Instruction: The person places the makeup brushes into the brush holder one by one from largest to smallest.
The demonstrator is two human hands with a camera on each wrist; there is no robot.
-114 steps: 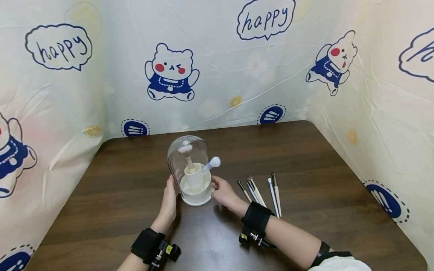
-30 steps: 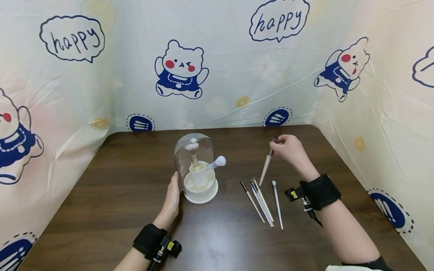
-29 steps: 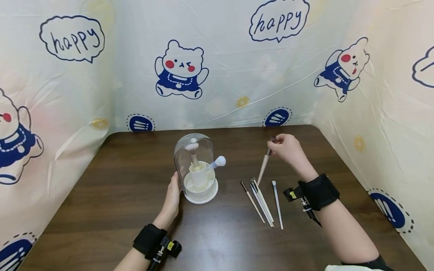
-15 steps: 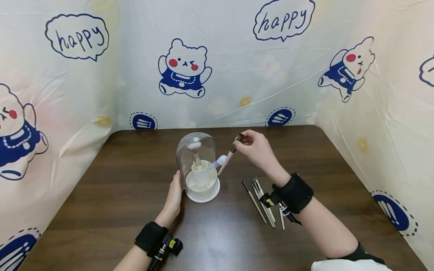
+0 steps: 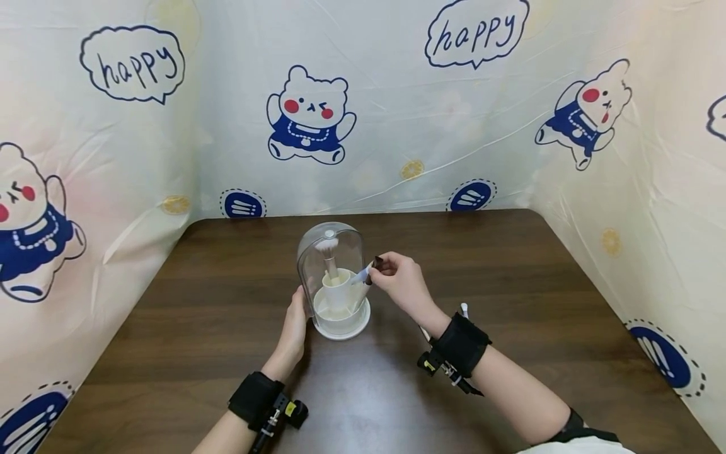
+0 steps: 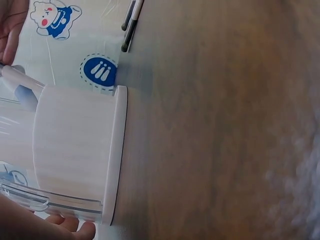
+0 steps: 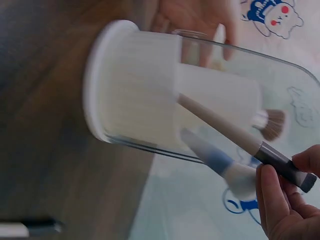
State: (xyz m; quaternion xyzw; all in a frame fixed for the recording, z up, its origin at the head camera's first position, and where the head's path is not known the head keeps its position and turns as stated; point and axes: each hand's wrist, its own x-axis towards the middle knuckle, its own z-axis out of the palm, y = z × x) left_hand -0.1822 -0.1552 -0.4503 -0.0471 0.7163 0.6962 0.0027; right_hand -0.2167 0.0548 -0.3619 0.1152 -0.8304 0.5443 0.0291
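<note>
A white tiered makeup brush holder (image 5: 342,327) with a clear dome (image 5: 331,228) stands on the table. My left hand (image 5: 291,329) rests along its left side, fingers against the dome. My right hand (image 5: 404,284) pinches a makeup brush (image 7: 220,122) near its dark bristle end, between thumb and fingers. The pale handle slants down, its lower end at the rim of the lower cup (image 7: 140,82). Beside it a blue-and-white brush (image 7: 215,157) leans out of the holder. A fluffy brush (image 5: 328,249) stands upright in the upper cup (image 5: 337,292).
Loose brushes (image 6: 131,25) lie on the table to the right of the holder, mostly hidden under my right forearm in the head view. One white brush tip (image 5: 464,309) shows past the wrist strap. A printed curtain (image 5: 374,101) surrounds the dark wooden table (image 5: 227,284).
My right hand has left the holder's base, picked up a dark-tipped brush from the table, carried it left and lowered it into the holder's open side. The left hand stays against the dome.
</note>
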